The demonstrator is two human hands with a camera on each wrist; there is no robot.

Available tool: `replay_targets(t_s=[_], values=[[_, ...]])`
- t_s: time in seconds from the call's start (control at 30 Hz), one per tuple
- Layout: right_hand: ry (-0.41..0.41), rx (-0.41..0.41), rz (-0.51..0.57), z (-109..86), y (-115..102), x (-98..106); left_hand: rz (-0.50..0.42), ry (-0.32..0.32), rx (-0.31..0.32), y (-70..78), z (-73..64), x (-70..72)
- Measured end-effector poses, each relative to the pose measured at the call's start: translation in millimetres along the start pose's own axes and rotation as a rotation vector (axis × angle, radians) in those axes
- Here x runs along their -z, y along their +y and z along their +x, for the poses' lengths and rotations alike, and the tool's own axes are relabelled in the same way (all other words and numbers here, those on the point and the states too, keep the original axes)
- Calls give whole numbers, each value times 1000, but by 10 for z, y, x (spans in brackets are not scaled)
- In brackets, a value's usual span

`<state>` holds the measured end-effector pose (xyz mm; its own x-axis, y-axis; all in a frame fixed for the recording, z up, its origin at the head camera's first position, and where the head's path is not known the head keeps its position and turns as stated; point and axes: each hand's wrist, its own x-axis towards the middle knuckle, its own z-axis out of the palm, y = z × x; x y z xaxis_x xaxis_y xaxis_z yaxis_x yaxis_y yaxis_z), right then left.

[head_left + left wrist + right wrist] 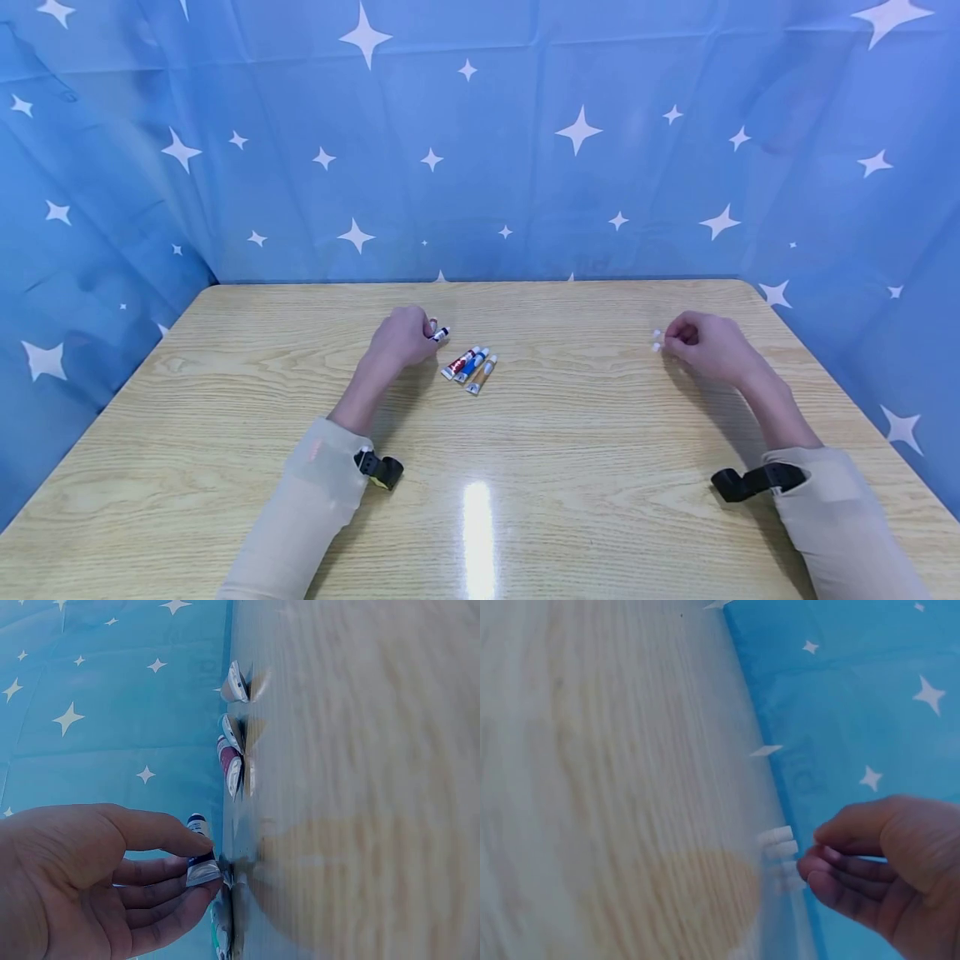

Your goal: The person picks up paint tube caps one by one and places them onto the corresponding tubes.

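Note:
My left hand (402, 336) pinches a small paint tube (199, 871) between thumb and fingers. This tube has a dark cap, a white band and a silver crimped end. Below the left fingers, a green-marked tube (219, 930) is partly hidden. Right of that hand lie a red paint tube (460, 363), a blue paint tube (472, 365) and an ochre paint tube (482, 376), side by side. My right hand (703, 343) has loosely bent fingers beside small white cylinders (780, 848). Nothing shows between its thumb and fingers.
The tubes and white pieces lie on a light wood-grain table (570, 433). A blue curtain with white stars (525, 167) hangs along its back and sides. Each wrist wears a black strap-on camera. Light glares off the table's front middle.

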<state>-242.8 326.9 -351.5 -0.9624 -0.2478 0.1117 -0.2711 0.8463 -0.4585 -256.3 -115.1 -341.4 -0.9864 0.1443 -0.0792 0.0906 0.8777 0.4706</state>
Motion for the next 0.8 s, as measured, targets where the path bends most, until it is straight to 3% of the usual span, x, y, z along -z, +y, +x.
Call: replay_targets(t_s=[0.4, 0.8], values=[[61, 41, 18, 25, -161, 44, -25, 31, -9, 57, -48, 10], [89, 95, 50, 0, -357, 42, -65, 70, -56, 83, -80, 20]])
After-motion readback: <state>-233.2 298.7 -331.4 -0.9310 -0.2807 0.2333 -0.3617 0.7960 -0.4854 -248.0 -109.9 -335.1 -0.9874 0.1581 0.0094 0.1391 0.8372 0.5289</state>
